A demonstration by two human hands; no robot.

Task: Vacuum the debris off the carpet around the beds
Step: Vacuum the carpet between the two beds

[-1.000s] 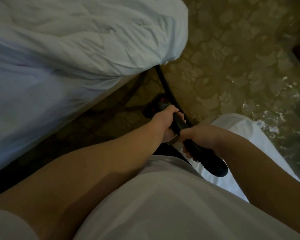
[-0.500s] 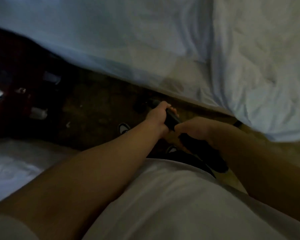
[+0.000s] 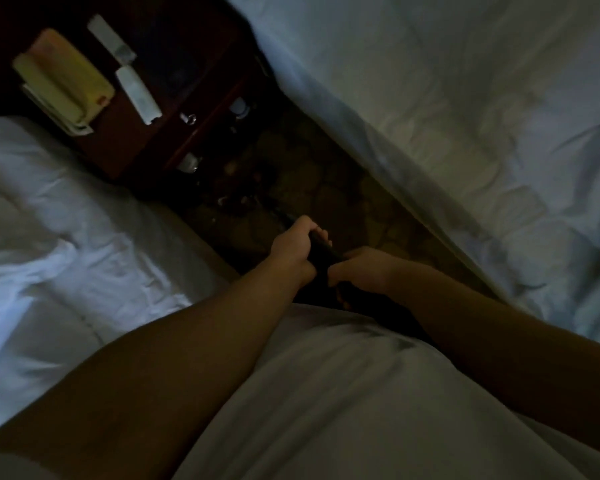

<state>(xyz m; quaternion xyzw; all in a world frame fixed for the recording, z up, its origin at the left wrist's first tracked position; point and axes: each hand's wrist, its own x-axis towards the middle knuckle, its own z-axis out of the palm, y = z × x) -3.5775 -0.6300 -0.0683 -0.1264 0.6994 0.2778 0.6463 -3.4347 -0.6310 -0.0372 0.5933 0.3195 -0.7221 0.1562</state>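
Note:
I hold a black vacuum handle [image 3: 321, 259] with both hands in front of my waist. My left hand [image 3: 293, 249] grips it higher up, and my right hand [image 3: 362, 268] grips it just below. The dark wand runs forward and down toward the patterned carpet [image 3: 329, 188] in the narrow aisle between two beds. Its head is lost in the shadow. Small pale bits of debris [image 3: 229, 200] lie on the carpet near the nightstand's foot.
A white bed [image 3: 465, 116] lines the aisle on the right and another white bed [image 3: 49, 220] on the left. A dark wooden nightstand [image 3: 146, 133] closes the far end, bearing a cream telephone [image 3: 61, 83] and two white remotes [image 3: 137, 93].
My view has swung left from the bed corner and open carpet into the aisle between the beds; the nightstand has come into sight. Both hands kept their grip on the handle.

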